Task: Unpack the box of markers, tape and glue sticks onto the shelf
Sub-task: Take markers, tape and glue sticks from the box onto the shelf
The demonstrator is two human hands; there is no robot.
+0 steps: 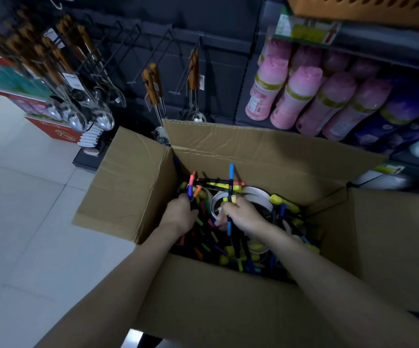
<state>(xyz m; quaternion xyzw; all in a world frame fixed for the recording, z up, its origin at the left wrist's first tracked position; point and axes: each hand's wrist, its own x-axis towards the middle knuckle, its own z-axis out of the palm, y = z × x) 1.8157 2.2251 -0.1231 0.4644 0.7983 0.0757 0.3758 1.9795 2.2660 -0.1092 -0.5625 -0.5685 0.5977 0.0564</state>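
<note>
The right hand (243,216) is curled round a black marker with blue caps (230,187) that stands nearly upright, its top tip rising clear of the heap in front of the far flap. A pale yellow cap shows at the same fist. The left hand (181,213), just beside it, grips a small bunch of markers (193,188) whose red, orange and blue caps fan upward. Both hands sit low inside the cardboard box (216,302), nearer its left wall, with a narrow gap between them. Under and around them lie loose markers, white tape rolls (256,191) and what look like yellow-capped glue sticks (282,202), covering the bottom. All four flaps are open: the far one rises in front of the shelf (379,40), and the left one spreads out over the tiled floor (15,222). Pink bottles (291,101) crowd the shelf just past the far flap, and ladles (98,119) hang on hooks at the left. The near wall hides the closest contents, the forearms cover part of the heap, and the box's dark right corner is hard to read
</note>
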